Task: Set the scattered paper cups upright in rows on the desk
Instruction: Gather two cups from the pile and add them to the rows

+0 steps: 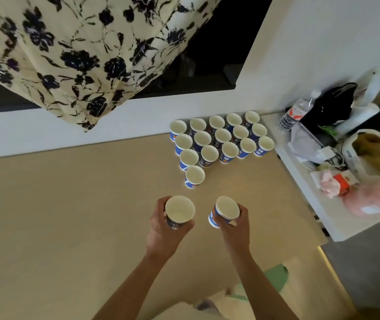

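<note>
Several blue-and-white paper cups (222, 136) stand upright in rows at the far right of the tan desk (68, 204), against the wall. A single cup (194, 176) stands alone at the near left end of the rows. My left hand (163, 229) grips one upright cup (179, 210) from below and the side. My right hand (235, 224) holds another cup (225, 211), tilted a little to the right. Both held cups are above the desk, just in front of the rows.
A white shelf (304, 181) on the right holds a water bottle (296, 113), a black bag (333, 103), plastic bags and cables. A flowered curtain (68, 54) hangs at the back left over a dark window. The desk's right edge runs beside the shelf.
</note>
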A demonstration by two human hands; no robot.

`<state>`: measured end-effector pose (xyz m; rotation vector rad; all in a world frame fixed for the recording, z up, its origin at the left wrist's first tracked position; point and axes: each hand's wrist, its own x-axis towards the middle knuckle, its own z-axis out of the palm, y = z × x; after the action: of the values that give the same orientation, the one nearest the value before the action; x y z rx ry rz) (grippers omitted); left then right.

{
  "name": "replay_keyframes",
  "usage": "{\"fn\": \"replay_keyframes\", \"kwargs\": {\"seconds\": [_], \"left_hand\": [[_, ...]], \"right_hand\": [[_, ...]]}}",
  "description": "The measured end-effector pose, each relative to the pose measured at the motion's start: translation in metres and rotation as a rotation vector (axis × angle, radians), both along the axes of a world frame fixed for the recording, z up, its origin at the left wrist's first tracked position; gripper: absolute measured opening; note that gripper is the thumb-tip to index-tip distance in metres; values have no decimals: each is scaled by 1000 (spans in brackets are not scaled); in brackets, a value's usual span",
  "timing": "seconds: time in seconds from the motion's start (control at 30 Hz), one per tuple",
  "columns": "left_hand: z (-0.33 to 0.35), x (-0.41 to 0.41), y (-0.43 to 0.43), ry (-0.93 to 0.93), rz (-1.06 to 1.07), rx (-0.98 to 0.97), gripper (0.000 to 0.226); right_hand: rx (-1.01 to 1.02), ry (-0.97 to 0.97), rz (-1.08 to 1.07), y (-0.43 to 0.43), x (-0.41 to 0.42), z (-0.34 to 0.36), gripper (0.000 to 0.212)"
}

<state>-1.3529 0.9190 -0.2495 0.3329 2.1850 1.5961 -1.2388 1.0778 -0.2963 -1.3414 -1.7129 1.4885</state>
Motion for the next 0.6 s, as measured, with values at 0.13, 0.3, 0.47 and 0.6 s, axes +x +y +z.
{"fn": "replay_keyframes", "kwargs": {"seconds": [0.13, 0.3, 0.47, 0.6], "left_hand": [[-2, 11, 22, -19, 37, -27, 63], [-1, 32, 55, -19, 120, -86, 63], [-2, 53, 89, -15, 220, -163, 66], [-5, 59, 112, 15, 277, -213, 67]], "right_hand": [[14, -26, 52, 39, -18, -10, 61], [31, -73, 161, 90, -37, -24, 62], [48, -125, 329, 129, -61, -41, 59], [48, -117, 425, 150, -81, -62, 59]]}}
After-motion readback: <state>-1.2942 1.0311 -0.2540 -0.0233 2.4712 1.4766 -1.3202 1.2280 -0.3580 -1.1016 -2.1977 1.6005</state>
